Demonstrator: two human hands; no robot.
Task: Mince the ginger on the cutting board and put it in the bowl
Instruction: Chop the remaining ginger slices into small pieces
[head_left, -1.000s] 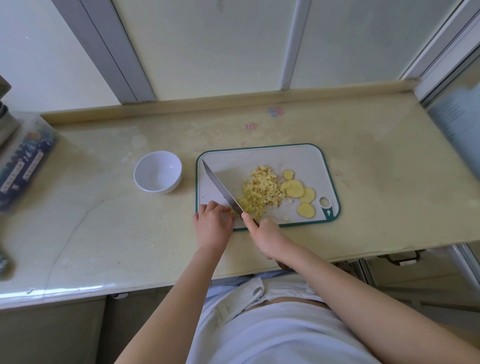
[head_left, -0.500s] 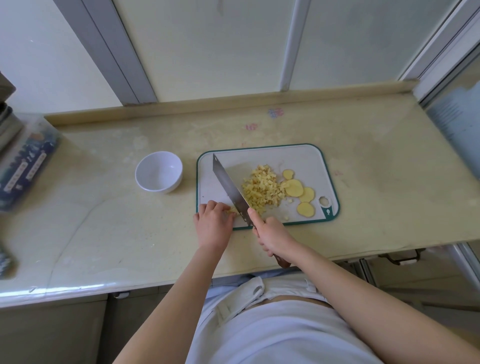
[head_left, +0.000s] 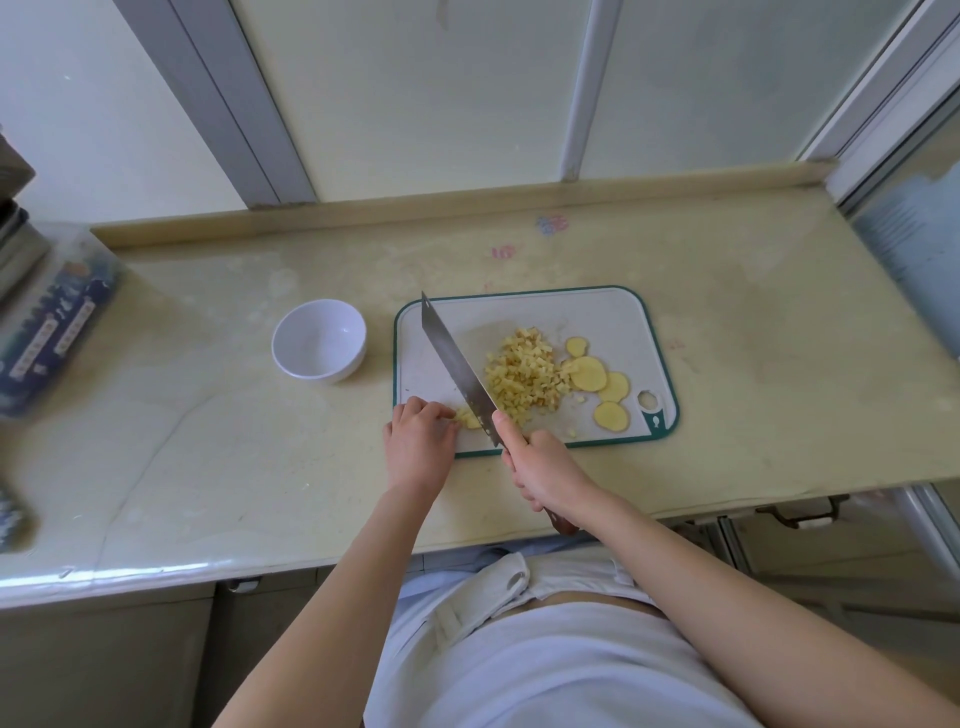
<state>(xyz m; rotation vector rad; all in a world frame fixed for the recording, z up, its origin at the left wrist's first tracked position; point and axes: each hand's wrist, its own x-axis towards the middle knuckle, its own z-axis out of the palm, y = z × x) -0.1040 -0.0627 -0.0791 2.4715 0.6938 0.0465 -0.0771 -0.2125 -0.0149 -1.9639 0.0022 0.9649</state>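
A white cutting board (head_left: 602, 317) with a green rim lies on the counter. A heap of diced ginger (head_left: 524, 376) sits in its middle, with several round ginger slices (head_left: 589, 374) to its right. My right hand (head_left: 540, 467) grips the handle of a long knife (head_left: 454, 364), whose blade slants up and away over the board's left part. With curled fingers my left hand (head_left: 418, 441) holds a small ginger piece (head_left: 470, 418) at the board's near left edge, just left of the blade. To the left of the board stands a white bowl (head_left: 318, 340) with nothing in it.
A clear box with blue packaging (head_left: 49, 317) stands at the counter's far left. The counter's back ledge (head_left: 467, 200) runs under window frames. The counter front edge is close to my body.
The knife blade has lifted and swung more upright, its tip moving right and away. My left hand stays at the board's near left edge on the ginger piece.
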